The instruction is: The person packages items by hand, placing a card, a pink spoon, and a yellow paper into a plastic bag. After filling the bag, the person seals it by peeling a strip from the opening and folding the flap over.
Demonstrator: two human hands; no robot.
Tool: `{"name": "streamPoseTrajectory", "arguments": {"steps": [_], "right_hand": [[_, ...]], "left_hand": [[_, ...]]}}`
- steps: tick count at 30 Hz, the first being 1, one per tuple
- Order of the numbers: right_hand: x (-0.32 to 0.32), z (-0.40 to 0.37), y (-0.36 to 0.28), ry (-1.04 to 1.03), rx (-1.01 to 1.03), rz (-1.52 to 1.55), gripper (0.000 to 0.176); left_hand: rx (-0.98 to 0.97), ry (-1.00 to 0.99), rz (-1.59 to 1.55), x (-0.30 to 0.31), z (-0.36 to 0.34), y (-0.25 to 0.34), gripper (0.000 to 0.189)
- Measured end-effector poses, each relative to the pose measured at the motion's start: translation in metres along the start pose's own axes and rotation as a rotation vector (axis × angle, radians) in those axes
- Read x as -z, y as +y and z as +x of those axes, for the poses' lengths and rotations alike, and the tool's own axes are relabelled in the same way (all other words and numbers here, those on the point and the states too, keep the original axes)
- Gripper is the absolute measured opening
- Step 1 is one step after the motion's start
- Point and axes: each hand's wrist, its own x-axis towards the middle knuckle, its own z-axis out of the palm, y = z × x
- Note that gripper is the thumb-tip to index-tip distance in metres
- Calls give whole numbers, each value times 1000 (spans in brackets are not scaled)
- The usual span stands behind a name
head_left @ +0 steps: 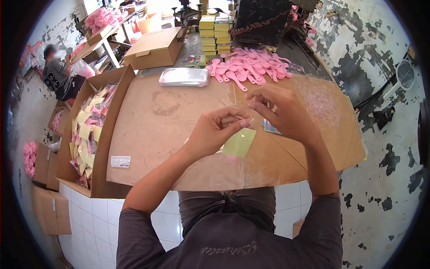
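My left hand (219,130) pinches the top of a clear plastic packet over the cardboard-covered table (165,134). Inside the packet is a pale yellow-green card (239,142), with a bit of pink showing below it. To the right and a little higher is my right hand (282,107), its thumb and fingers curled together; whatever they hold is too small to make out. Under that hand lie printed cards (270,127), partly hidden by it. Beyond both hands is a heap of pink plastic spoons (246,65). A stack of clear plastic bags (184,77) lies left of the heap.
At my left stands an open carton (118,103) full of packed packets (89,130). A closed box (154,47) and stacked cards (207,36) are at the back. Plastic scraps (320,101) lie on the right. Another person (60,71) sits at far left.
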Motion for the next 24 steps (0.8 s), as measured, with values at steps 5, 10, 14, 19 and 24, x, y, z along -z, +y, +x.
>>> {"name": "streamPoseTrajectory", "arguments": {"steps": [5, 10, 14, 19, 24], "right_hand": [[-18, -4, -3, 172, 284, -388, 15], [-33, -5, 2, 132, 355, -517, 17], [-42, -2, 19, 84, 345, -602, 20], [7, -13, 42, 68, -133, -106, 14], [-18, -29, 19, 183, 172, -269, 15]], "left_hand": [[-60, 84, 215, -4, -4, 7, 33], [-150, 124, 650, -6, -4, 7, 36], [-123, 53, 762, -5, -3, 5, 35], [-8, 63, 445, 5, -5, -6, 38], [7, 76, 352, 5, 0, -14, 40]]}}
